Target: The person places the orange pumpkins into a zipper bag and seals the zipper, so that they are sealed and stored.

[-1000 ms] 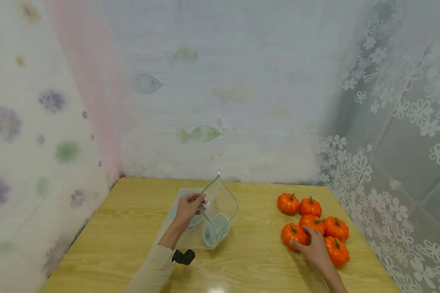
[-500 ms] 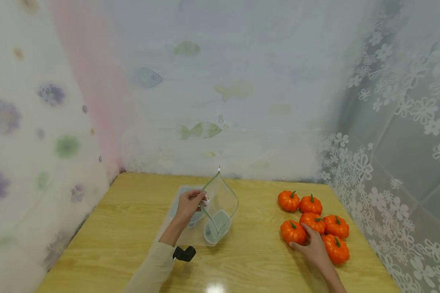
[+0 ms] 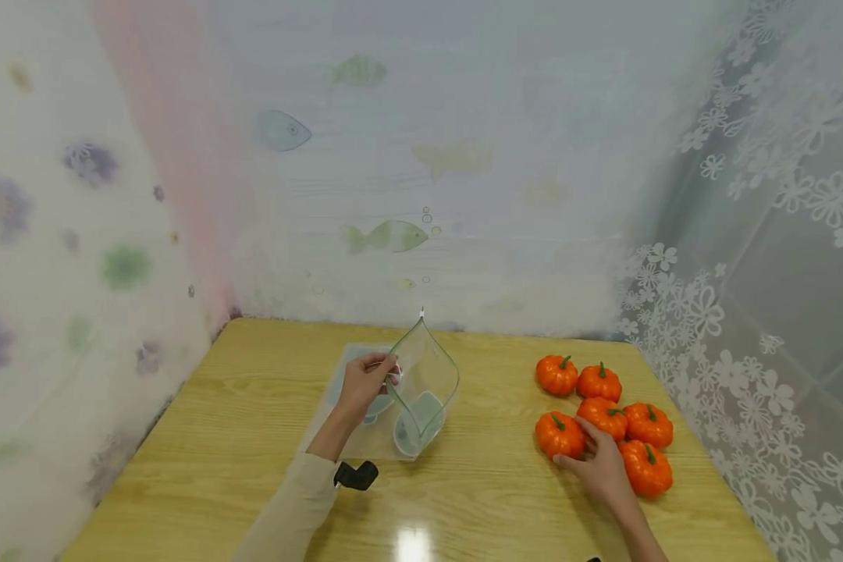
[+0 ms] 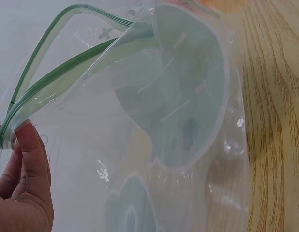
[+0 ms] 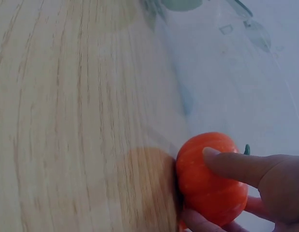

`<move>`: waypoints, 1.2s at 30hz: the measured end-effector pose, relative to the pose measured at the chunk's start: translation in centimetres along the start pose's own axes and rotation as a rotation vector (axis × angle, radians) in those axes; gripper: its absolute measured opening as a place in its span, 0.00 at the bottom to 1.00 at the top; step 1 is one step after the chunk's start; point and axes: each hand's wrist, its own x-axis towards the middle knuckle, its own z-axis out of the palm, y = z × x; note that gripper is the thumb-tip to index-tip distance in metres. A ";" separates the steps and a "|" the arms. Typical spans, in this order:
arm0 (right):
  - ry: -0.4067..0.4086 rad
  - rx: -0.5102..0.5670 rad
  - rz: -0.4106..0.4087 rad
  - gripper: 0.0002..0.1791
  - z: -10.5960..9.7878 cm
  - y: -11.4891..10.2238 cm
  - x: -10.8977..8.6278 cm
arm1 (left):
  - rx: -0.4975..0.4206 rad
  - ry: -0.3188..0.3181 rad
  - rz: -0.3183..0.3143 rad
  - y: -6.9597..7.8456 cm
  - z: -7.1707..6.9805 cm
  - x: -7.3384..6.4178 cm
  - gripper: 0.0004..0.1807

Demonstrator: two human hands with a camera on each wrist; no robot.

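My left hand (image 3: 361, 388) pinches the left side of the open mouth of a clear zip bag (image 3: 432, 359), between thumb and fingers. The bag has a green zip strip (image 4: 67, 72) and pale green printed shapes; it leans upright with its mouth spread. My right hand (image 3: 600, 466) grips a small orange pumpkin (image 3: 559, 435) with a green stem, on the table at right. In the right wrist view the thumb lies across the pumpkin (image 5: 210, 181) and the other fingers curl round its far side, partly hidden.
Several more orange pumpkins (image 3: 649, 468) sit close together to the right of and behind the held one. The wooden table (image 3: 492, 499) meets a fish-printed curtain (image 3: 527, 273) at the back. A flower-patterned sheet (image 3: 702, 328) hangs along its right edge.
The gripped pumpkin has shifted slightly left, away from its neighbours, with my right hand on it. My left hand keeps its pinch on the bag. The head view has tilted slightly down.
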 end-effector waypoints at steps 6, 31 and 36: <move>-0.014 0.019 0.040 0.53 -0.1 -0.1 0.1 | 0.003 0.001 -0.009 0.2 0.2 0.0 0.19; -0.122 0.159 0.024 0.44 1.0 -1.1 -0.3 | -0.006 -0.002 -0.032 0.4 0.0 -0.3 0.18; -0.130 0.185 0.019 0.43 1.1 -1.4 -0.2 | -0.001 -0.007 -0.031 0.4 0.0 -0.3 0.19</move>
